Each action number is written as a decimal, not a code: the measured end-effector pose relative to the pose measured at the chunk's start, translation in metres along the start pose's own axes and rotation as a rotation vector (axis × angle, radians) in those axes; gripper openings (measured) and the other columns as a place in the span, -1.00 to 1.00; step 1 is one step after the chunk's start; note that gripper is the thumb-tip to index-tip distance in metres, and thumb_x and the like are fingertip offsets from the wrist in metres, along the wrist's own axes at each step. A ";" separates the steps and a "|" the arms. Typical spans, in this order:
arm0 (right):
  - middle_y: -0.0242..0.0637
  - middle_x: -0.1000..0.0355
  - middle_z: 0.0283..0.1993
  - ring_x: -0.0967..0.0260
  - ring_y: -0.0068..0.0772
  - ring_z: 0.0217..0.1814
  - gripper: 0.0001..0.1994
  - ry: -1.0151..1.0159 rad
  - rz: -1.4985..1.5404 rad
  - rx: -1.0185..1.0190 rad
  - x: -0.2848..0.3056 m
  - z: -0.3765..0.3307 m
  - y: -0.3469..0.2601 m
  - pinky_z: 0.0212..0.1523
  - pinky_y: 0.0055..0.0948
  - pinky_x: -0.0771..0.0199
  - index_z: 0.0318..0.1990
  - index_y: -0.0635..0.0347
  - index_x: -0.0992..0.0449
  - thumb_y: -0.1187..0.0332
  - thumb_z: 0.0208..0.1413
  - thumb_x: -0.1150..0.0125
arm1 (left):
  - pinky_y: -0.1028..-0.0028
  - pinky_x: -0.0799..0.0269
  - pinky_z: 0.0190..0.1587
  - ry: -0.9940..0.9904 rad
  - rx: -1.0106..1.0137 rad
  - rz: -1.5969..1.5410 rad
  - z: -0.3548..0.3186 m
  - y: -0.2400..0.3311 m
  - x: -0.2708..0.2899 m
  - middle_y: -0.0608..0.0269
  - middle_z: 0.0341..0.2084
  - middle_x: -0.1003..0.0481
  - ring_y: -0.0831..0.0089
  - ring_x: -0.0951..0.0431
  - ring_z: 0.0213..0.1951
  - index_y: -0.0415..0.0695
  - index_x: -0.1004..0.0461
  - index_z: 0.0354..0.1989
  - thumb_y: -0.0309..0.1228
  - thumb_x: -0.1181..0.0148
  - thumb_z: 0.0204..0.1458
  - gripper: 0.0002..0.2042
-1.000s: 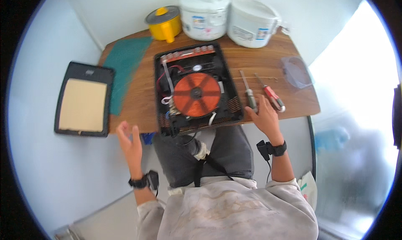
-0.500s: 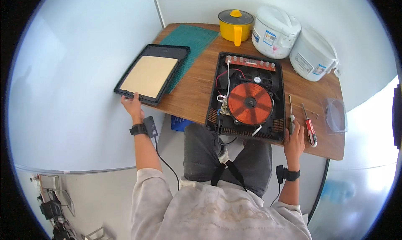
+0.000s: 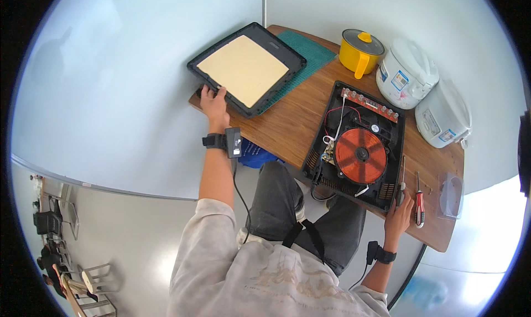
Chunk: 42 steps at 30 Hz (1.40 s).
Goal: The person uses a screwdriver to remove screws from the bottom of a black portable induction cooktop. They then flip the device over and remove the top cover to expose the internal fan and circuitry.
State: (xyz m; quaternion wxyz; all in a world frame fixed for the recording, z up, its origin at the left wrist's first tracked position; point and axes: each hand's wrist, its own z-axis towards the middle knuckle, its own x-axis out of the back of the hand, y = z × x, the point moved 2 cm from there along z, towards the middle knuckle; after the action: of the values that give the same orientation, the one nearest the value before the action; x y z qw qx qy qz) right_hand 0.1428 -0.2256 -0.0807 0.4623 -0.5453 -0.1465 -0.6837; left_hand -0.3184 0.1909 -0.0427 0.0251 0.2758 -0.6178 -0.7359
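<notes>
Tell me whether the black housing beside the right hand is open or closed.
Open: the black housing has no cover on it, leaving its orange coil, red circuit strip and white wire exposed.

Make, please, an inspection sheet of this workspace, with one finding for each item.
Surface: wooden desk; green mat partly covered.
Work things: black cover bearing a tan sheet; open black case with orange coil; grey screwdriver beside it.
Clutter: yellow pot, two white rice cookers, red screwdriver, clear plastic box.
Hands: left hand grips the cover's near edge; right hand is at the grey screwdriver, grip unclear.
Cables: black cable hangs from the left wrist; red and white wires show inside the case.
Surroundings: white walls; chairs at lower left.
Spills: nothing seen.
</notes>
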 end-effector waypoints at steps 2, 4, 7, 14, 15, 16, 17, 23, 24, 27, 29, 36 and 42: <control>-0.09 -0.33 0.17 -0.43 0.19 0.17 -0.54 0.006 -0.008 0.002 -0.001 0.001 0.001 -0.05 0.07 -0.54 0.35 0.01 -0.28 0.28 0.35 -0.18 | 0.37 -0.47 -0.01 -0.058 -0.017 -0.010 -0.001 -0.001 -0.017 0.01 0.25 -0.44 0.29 -0.51 0.12 -0.29 -0.05 0.51 -0.66 -0.27 0.17 -0.26; -0.08 -0.33 0.18 -0.43 0.19 0.16 -0.54 0.010 -0.003 0.014 -0.003 0.000 0.003 -0.06 0.07 -0.54 0.35 0.01 -0.28 0.29 0.35 -0.18 | 0.40 -0.47 -0.16 -0.071 0.068 0.016 -0.003 -0.011 -0.027 0.08 0.23 -0.47 0.35 -0.53 0.05 -0.24 -0.08 0.49 -0.64 -0.29 0.16 -0.27; -0.08 -0.33 0.18 -0.43 0.20 0.16 -0.55 0.021 0.010 0.031 -0.004 0.000 0.005 -0.07 0.07 -0.54 0.35 0.01 -0.28 0.31 0.35 -0.17 | 0.37 -0.49 -0.21 -0.061 0.094 -0.007 0.003 -0.031 -0.039 0.15 0.15 -0.51 0.37 -0.54 0.00 -0.19 -0.11 0.47 -0.61 -0.31 0.15 -0.28; -0.06 -0.33 0.16 -0.42 0.22 0.14 -0.55 0.021 -0.017 0.009 -0.003 0.000 0.001 -0.08 0.07 -0.53 0.35 0.01 -0.29 0.33 0.35 -0.18 | 0.32 -0.54 -0.16 -0.095 0.205 0.032 0.033 -0.072 -0.056 0.17 0.16 -0.51 0.34 -0.54 0.02 -0.18 -0.10 0.48 -0.56 -0.36 0.10 -0.23; -0.06 -0.33 0.15 -0.42 0.23 0.14 -0.55 0.026 -0.017 0.018 -0.003 0.000 0.001 -0.08 0.07 -0.53 0.35 0.01 -0.29 0.33 0.35 -0.18 | 0.32 -0.54 -0.17 -0.100 0.216 0.056 0.040 -0.078 -0.054 0.17 0.16 -0.51 0.34 -0.54 0.02 -0.19 -0.10 0.49 -0.56 -0.37 0.10 -0.22; -0.06 -0.33 0.15 -0.42 0.23 0.14 -0.55 0.025 -0.013 0.016 -0.003 0.000 0.000 -0.08 0.07 -0.53 0.34 0.01 -0.29 0.33 0.35 -0.18 | 0.31 -0.54 -0.18 -0.104 0.227 0.080 0.049 -0.083 -0.051 0.17 0.16 -0.51 0.35 -0.54 0.02 -0.19 -0.09 0.49 -0.56 -0.37 0.09 -0.21; -0.06 -0.33 0.15 -0.42 0.23 0.14 -0.55 0.026 -0.010 0.014 -0.003 0.000 -0.001 -0.08 0.07 -0.53 0.34 0.01 -0.30 0.33 0.34 -0.18 | 0.31 -0.54 -0.19 -0.110 0.238 0.103 0.058 -0.089 -0.049 0.17 0.16 -0.51 0.35 -0.54 0.01 -0.19 -0.08 0.50 -0.55 -0.37 0.09 -0.20; -0.04 -0.34 0.14 -0.42 0.23 0.13 -0.56 0.017 -0.004 0.005 0.000 -0.001 -0.002 -0.09 0.07 -0.53 0.33 0.02 -0.31 0.33 0.34 -0.19 | 0.31 -0.62 -0.19 -0.121 0.285 0.220 0.080 -0.104 -0.047 0.16 0.03 -0.58 0.35 -0.60 -0.09 -0.30 -0.11 0.46 -0.52 -0.42 0.07 -0.21; -0.04 -0.34 0.14 -0.42 0.23 0.13 -0.56 0.021 -0.010 0.010 0.001 0.000 -0.003 -0.09 0.07 -0.53 0.33 0.02 -0.31 0.33 0.34 -0.19 | 0.32 -0.63 -0.18 -0.137 0.284 0.255 0.082 -0.104 -0.047 0.15 0.02 -0.58 0.35 -0.60 -0.10 -0.31 -0.13 0.44 -0.52 -0.42 0.07 -0.23; -0.04 -0.35 0.13 -0.43 0.23 0.12 -0.55 0.024 0.014 -0.007 0.002 0.000 -0.005 -0.09 0.06 -0.53 0.33 0.02 -0.31 0.33 0.33 -0.19 | 0.25 -0.68 -0.13 -0.196 0.301 0.256 0.088 -0.100 -0.045 0.07 0.01 -0.57 0.26 -0.62 -0.06 -0.32 -0.40 0.21 -0.50 -0.43 0.08 -0.48; -0.05 -0.36 0.12 -0.44 0.22 0.11 -0.56 0.028 0.004 -0.008 0.002 0.000 -0.004 -0.09 0.07 -0.53 0.33 0.01 -0.32 0.33 0.33 -0.20 | 0.25 -0.70 -0.10 -0.211 0.301 0.302 0.086 -0.095 -0.050 0.02 -0.02 -0.57 0.20 -0.63 -0.05 -0.36 -0.51 0.05 -0.49 -0.44 0.09 -0.62; -0.09 -0.37 0.10 -0.45 0.18 0.08 -0.57 0.045 -0.008 -0.015 0.002 0.000 -0.007 -0.13 0.04 -0.55 0.30 0.00 -0.33 0.29 0.32 -0.23 | 0.35 -0.73 -0.10 -0.371 0.397 0.570 0.098 -0.066 -0.059 0.00 -0.09 -0.54 0.25 -0.61 -0.14 -0.49 -0.49 0.00 -0.42 -0.44 0.10 -0.58; -0.08 -0.35 0.09 -0.44 0.18 0.09 -0.56 0.024 -0.017 -0.018 0.001 0.001 -0.007 -0.13 0.04 -0.56 0.31 0.00 -0.32 0.30 0.32 -0.23 | 0.20 -0.53 0.11 -0.437 0.411 0.504 0.097 -0.053 -0.064 0.03 0.03 -0.44 0.18 -0.44 0.04 -0.40 -0.38 0.17 -0.24 -0.30 0.16 -0.47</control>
State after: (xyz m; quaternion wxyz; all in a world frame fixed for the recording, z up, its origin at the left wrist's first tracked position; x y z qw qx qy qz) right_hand 0.1381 -0.2215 -0.0778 0.4533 -0.5400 -0.1394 -0.6954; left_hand -0.2900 0.3142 -0.0590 0.0173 -0.0487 -0.7915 -0.6090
